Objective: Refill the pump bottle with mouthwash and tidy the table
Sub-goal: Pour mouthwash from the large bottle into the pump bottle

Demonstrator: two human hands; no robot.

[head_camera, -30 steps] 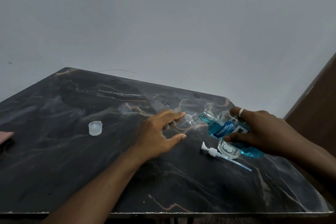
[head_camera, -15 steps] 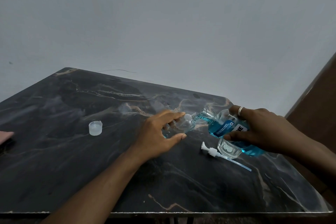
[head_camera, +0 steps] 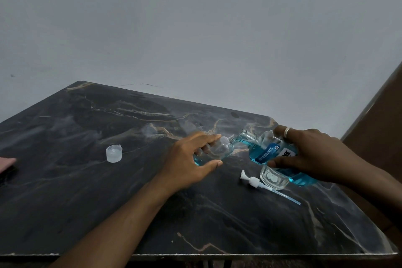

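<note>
My left hand (head_camera: 191, 161) grips a small clear pump bottle (head_camera: 221, 150), tilted with its neck toward the right; a little blue liquid shows at its base. My right hand (head_camera: 311, 154) holds the large blue mouthwash bottle (head_camera: 269, 152) tipped over, its open neck touching the small bottle's mouth. The white pump head (head_camera: 252, 179) with its long tube lies on the table just below the two bottles.
A clear cap (head_camera: 273, 177) lies beside the pump head. A translucent white cap (head_camera: 114, 153) stands alone at the left of the dark marble table (head_camera: 87, 202). A pink object (head_camera: 6, 164) pokes in at the left edge. A brown surface rises at the right.
Blue liquid has gathered at the bottom of the small bottle. Both hands have stayed nearly still, with the mouthwash bottle kept tipped against the small bottle's mouth.
</note>
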